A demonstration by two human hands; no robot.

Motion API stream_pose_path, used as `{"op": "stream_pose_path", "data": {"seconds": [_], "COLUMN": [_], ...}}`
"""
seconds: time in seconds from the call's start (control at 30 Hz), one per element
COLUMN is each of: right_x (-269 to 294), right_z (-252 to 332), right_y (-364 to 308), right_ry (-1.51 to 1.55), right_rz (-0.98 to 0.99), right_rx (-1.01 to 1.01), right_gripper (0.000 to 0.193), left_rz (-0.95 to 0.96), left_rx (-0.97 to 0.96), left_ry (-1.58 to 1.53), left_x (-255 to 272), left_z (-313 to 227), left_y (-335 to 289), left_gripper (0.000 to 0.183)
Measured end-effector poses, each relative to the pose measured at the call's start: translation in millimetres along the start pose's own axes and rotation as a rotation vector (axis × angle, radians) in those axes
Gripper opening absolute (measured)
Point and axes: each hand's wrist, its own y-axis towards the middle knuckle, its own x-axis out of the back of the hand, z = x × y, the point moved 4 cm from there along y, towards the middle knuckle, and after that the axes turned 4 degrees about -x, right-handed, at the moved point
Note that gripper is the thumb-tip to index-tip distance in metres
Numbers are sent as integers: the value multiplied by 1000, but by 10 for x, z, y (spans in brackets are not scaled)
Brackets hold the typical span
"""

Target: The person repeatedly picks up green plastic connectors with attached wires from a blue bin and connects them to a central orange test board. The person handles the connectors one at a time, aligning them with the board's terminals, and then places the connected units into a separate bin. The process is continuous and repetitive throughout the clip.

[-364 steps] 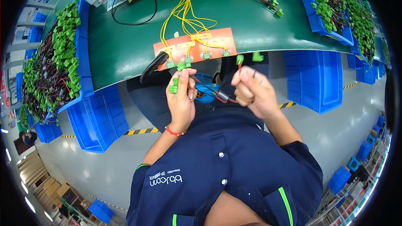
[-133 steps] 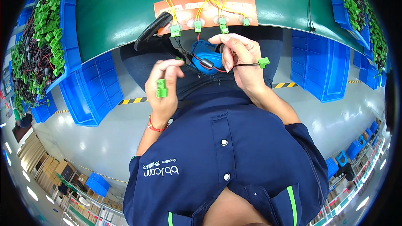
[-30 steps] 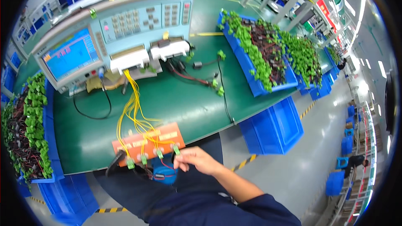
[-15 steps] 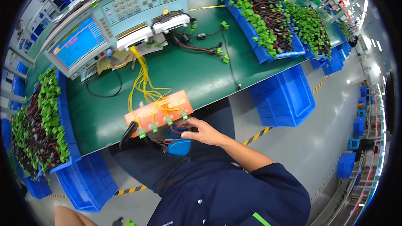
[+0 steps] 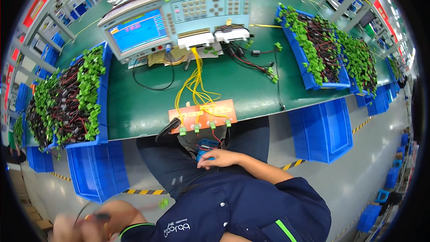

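Observation:
My right hand (image 5: 218, 157) is over my lap with its fingers curled; whatever may be in them is hidden. Just beyond its knuckles lies a red and black wire harness (image 5: 217, 145) with a dark piece on it, running up to a green connector (image 5: 212, 125) at the board edge. An orange board (image 5: 223, 107) with several green connectors along its near edge sits at the bench edge, and yellow wires (image 5: 195, 80) join it to the tester. At the lower left my left hand (image 5: 89, 226), motion-blurred, is closed on another wire harness, whose green connector (image 5: 163, 203) trails right.
A pale blue bench tester (image 5: 179, 18) with a lit screen stands at the back. Blue trays of green-plugged harnesses flank it, left (image 5: 104, 103) and right (image 5: 316, 83). Blue bins (image 5: 96, 170) hang below the bench edge on both sides. Loose dark cables (image 5: 251, 62) lie on the green bench.
My right hand has drawn back from the board's right-hand connector toward my lap. My left hand has come into view at the lower left with a harness. The whole view has shifted.

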Motion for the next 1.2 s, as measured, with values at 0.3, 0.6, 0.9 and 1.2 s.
{"op": "stream_pose_path", "data": {"seconds": [0.3,0.6,0.9,1.2], "right_x": [688,660,556,475], "right_z": [-273,-164,18,309], "right_y": [-1392,-1392,-1098,-1047], "right_ry": [736,1206,867,-276], "right_rz": [-391,-353,-509,-791], "right_rx": [198,646,316,89], "right_gripper": [31,38,25,28], "left_rz": [-254,-455,198,165], "left_rx": [1723,1981,1574,1662], "left_ry": [-1023,-1256,-413,-711], "left_x": [-523,-529,-1182,-1414], "left_z": [865,868,963,1003], "left_y": [-2617,-3632,-3134,-3166], "left_gripper": [51,50,47,47]}}
